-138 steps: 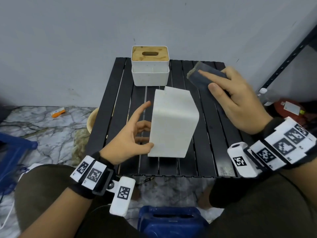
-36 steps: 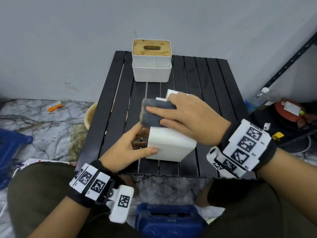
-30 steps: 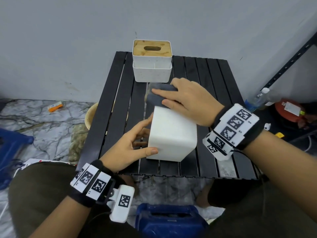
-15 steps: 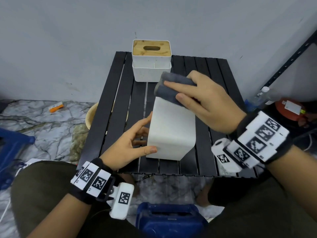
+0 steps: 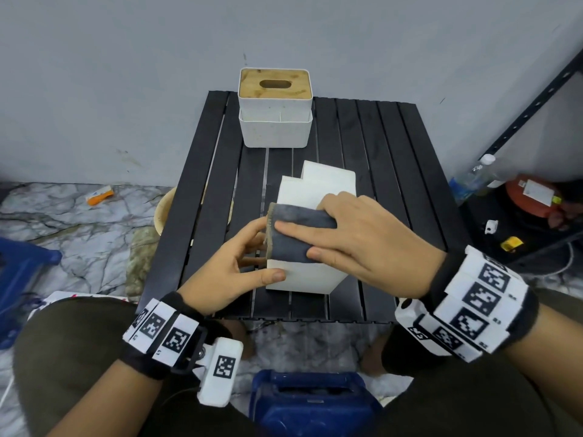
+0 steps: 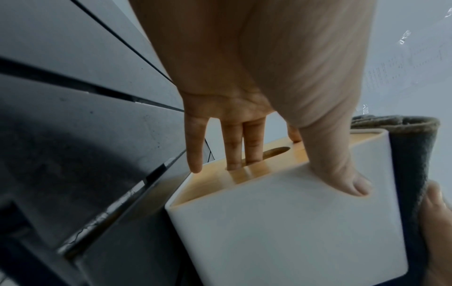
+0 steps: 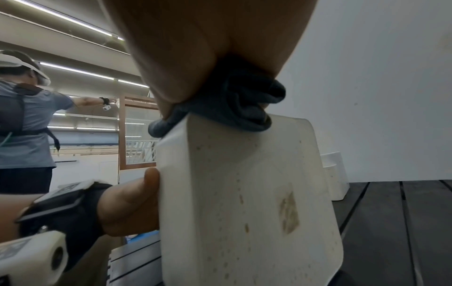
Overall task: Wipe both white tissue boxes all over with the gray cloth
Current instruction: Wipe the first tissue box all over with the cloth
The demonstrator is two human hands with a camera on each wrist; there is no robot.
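Black slats make the tabletop (image 5: 394, 171). At its far edge one white tissue box (image 5: 275, 127) stands upright, its wooden lid with the slot on top. Near the front edge the second tissue box (image 5: 318, 187) lies on its side, wooden lid turned to the left. The right hand (image 5: 362, 241) lies on top of this box and presses the folded gray cloth (image 5: 293, 234) onto it with nearly straight fingers. The left hand (image 5: 227, 272) steadies this box, fingers extended against the lid and thumb on the near side.
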